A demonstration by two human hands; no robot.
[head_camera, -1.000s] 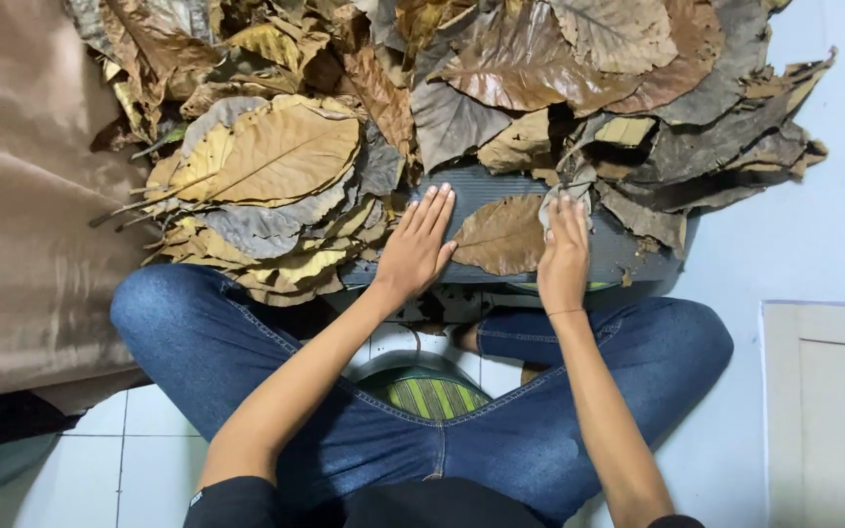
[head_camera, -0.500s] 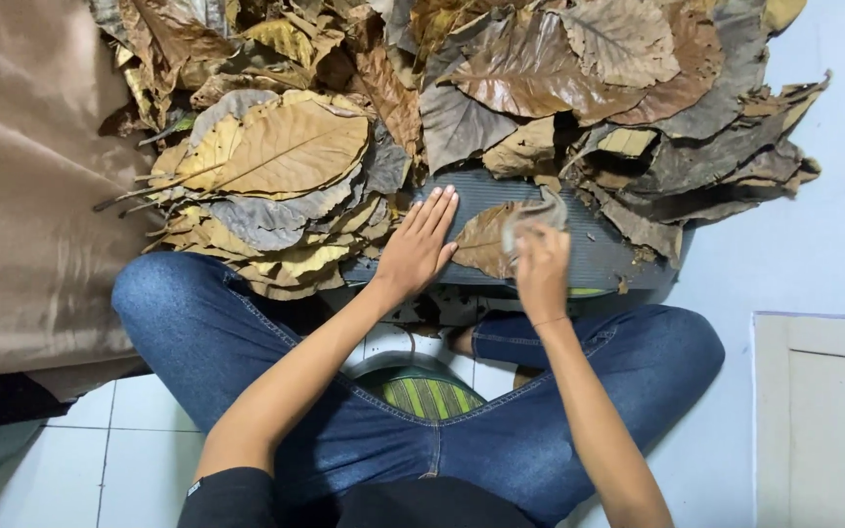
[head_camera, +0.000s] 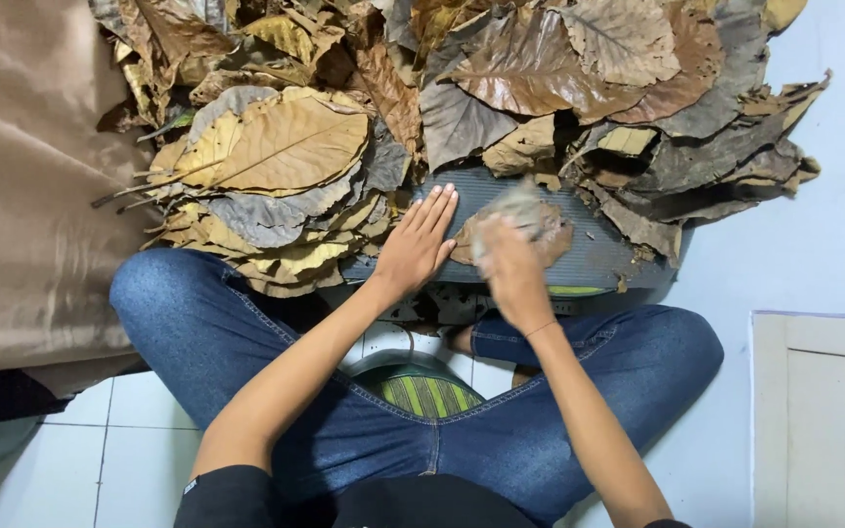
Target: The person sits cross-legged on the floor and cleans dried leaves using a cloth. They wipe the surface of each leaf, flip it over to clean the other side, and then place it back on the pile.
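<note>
A brown dried leaf (head_camera: pixel 557 238) lies flat on a grey ribbed board (head_camera: pixel 603 262) in front of my crossed legs. My left hand (head_camera: pixel 415 244) rests flat on the board, fingers straight, its fingertips at the leaf's left edge. My right hand (head_camera: pixel 511 269) is over the middle of the leaf, blurred by motion. It is closed on a pale grey wad (head_camera: pixel 517 205), perhaps a cloth, which touches the leaf. Part of the leaf is hidden under this hand.
A big heap of dried brown and grey leaves (head_camera: pixel 540 78) covers the far side. A stack of yellowish leaves (head_camera: pixel 276 156) lies left of the board. Tan fabric (head_camera: pixel 22 196) hangs at the left, a white cabinet (head_camera: pixel 819 411) stands at the right, and a green striped object (head_camera: pixel 427 391) sits between my legs.
My right hand has moved left from the leaf's right edge to its middle, now bunched on the grey wad and blurred. My left hand has stayed flat in place.
</note>
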